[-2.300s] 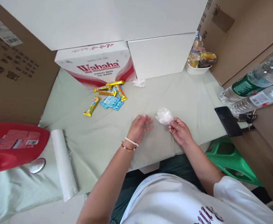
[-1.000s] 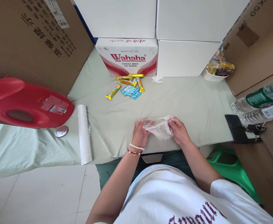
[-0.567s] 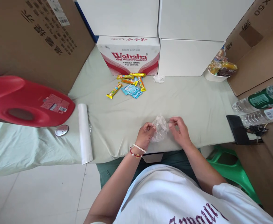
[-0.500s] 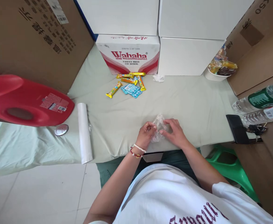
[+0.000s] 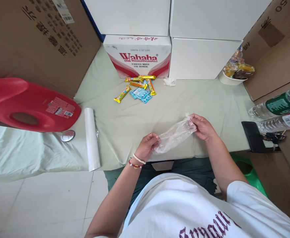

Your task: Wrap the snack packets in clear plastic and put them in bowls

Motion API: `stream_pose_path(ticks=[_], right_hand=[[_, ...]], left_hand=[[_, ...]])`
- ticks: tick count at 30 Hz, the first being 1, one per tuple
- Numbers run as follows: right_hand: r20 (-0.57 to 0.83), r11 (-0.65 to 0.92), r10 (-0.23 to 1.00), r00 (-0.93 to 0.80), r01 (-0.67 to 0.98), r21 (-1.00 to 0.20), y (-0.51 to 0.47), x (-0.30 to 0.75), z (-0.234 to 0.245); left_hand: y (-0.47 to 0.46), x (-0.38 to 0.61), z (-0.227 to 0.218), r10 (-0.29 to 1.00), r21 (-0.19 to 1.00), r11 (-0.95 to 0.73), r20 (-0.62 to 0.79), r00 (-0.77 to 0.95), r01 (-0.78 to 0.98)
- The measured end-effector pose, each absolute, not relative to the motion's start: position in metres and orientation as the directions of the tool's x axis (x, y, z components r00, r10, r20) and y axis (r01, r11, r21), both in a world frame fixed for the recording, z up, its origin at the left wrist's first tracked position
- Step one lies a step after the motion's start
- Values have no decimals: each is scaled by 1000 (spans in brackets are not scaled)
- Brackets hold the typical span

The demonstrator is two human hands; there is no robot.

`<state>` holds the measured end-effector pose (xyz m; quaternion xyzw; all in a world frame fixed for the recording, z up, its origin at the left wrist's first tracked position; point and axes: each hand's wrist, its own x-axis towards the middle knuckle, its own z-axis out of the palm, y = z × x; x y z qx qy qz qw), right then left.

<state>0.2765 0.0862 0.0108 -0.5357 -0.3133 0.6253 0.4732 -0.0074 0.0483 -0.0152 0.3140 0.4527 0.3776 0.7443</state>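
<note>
A sheet of clear, crinkled plastic film (image 5: 173,136) is stretched between my two hands, just above the near part of the table. My left hand (image 5: 148,145), with bracelets at the wrist, pinches its lower left end. Its upper right end is gripped by the fingers of my right hand (image 5: 203,127). Whether the film is a bag or a flat sheet I cannot tell. To the left lies a white roll (image 5: 91,138) with a bit of clear film along its side. A small crumpled piece of clear plastic (image 5: 169,82) rests by the boxes.
Several yellow-wrapped sticks (image 5: 122,94) and blue packets (image 5: 141,95) lie before a Wahaha carton (image 5: 138,59). A red jug (image 5: 36,105) and round lid (image 5: 68,136) are left. Right are a white bowl (image 5: 231,78) of snacks, plastic bottles (image 5: 278,105) and a black phone-like object (image 5: 253,136).
The film was bunched between my hands and is now drawn out. My right hand has moved right and closed on one end; my left hand has shifted slightly left.
</note>
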Motion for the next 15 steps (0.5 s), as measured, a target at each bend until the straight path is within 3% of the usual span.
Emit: stream_pose_path(ticks=[3,6,8,10,13,15], right_hand=[[-312,-312,942,122,-26,-950,102,281,6],[-15,-167,935,354,404,-900,106,277,7],[149,-109,913,379,581,-806,97,267,11],[73,-111,960,272,603,-790,80,250,13],[-209,-184,978,21,565,-804,57,220,6],[-266,-198,962,-57,524,-829,51,209,-2]], left_hand=[[49,-9,-14,841,799,526,-435,321,-293],[50,-3,-17,880,838,471,-423,218,-277],[49,5,-20,915,882,403,-381,131,-246],[45,15,-23,943,918,333,-324,76,-215],[37,26,-25,965,954,260,-252,72,-148],[35,27,-26,976,970,219,-216,42,-102]])
